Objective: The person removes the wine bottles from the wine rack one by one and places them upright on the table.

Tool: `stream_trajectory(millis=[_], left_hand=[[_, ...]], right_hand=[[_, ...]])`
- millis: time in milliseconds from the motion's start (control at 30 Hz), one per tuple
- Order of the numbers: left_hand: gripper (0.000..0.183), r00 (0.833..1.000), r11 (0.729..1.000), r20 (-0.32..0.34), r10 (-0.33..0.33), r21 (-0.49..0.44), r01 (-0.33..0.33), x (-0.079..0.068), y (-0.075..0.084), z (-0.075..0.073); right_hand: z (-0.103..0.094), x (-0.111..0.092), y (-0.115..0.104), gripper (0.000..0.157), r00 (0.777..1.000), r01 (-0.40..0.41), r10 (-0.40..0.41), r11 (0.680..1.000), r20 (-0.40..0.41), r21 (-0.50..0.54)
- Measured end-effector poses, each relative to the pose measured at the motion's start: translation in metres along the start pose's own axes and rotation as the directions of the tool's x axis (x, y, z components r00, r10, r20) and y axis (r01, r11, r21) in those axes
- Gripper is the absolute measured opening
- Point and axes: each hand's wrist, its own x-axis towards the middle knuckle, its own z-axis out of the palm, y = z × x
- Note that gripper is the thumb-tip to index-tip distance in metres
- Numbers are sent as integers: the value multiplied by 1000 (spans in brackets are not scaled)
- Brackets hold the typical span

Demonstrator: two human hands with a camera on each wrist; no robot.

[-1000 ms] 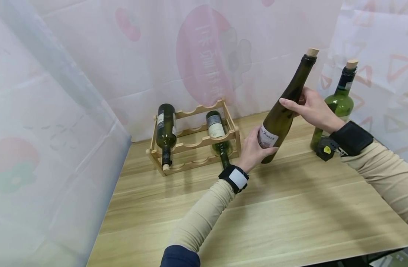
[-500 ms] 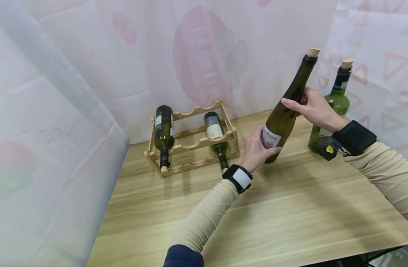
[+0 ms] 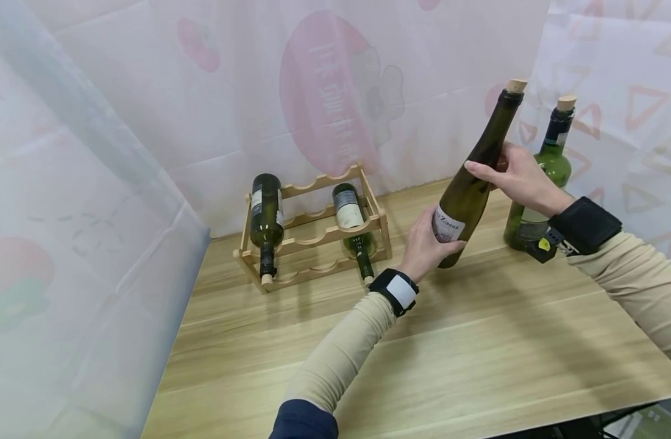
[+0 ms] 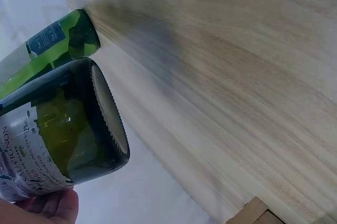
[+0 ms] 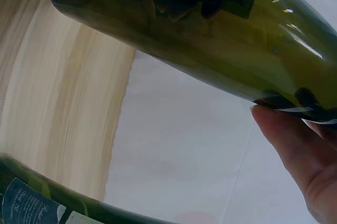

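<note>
A dark olive wine bottle with a cork and a white label is held tilted over the table, its neck leaning right. Low down, by the label, my left hand grips it. My right hand holds it higher, at the shoulder, thumb in front and fingers behind. In the left wrist view the bottle's base shows, raised off the wood. Left of the hands is a wooden wine rack; one bottle lies on its upper left, another lower at its right, both necks toward me.
A green corked bottle stands upright behind my right wrist, partly covered by it. The wooden table meets a printed curtain at the back and left. Its front edge runs along the lower right.
The view has shifted slightly, so the rack and standing bottle appear a little further left. Both hands keep their grip on the tilted bottle, which stays almost where it was.
</note>
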Motion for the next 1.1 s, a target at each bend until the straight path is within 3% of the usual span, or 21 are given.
stream_trajectory(millis=[1100], left_hand=[[76, 998, 1000, 56, -7, -11, 8, 8, 7, 16]], right_hand=[[-12, -4, 6, 43, 998, -54, 51, 994, -33, -94]])
